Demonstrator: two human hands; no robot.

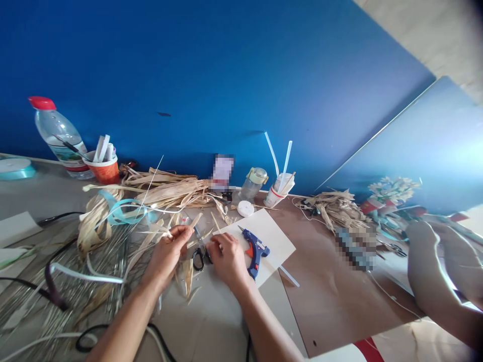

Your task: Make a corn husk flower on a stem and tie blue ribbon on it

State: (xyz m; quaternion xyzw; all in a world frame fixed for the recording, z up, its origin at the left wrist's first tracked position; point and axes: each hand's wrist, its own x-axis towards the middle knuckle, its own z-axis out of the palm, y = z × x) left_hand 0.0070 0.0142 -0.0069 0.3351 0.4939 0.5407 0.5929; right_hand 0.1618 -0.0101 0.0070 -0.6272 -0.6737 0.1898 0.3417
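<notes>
Head view, glue gun (pixel 257 254) as landmark; it lies on its side, mostly on white paper (pixel 278 236). From my end I see my left hand (pixel 175 244) left of the gun, thumb and fingers pinched on a husk strip (pixel 196 219), its tip poking up past the fingertips. My right hand (pixel 227 255) is just left of the gun, fingers bent down by the scissors (pixel 197 259); I can't tell if they grip them, the fingertips are hidden. A loose husk piece (pixel 187 276) lies nearer me, left of the gun.

Beyond the gun I have the jar (pixel 250 186), a white disc (pixel 245 208) and the cup (pixel 273 197) with glue sticks (pixel 287 160) upright. Far left of it: husk pile (pixel 177 193), teal ribbon (pixel 123 213), wires (pixel 113 261), red cup (pixel 104 172), bottle (pixel 60 136). Right of it: second husk heap (pixel 341 208), and at far right pale sleeves (pixel 426 264), blurred.
</notes>
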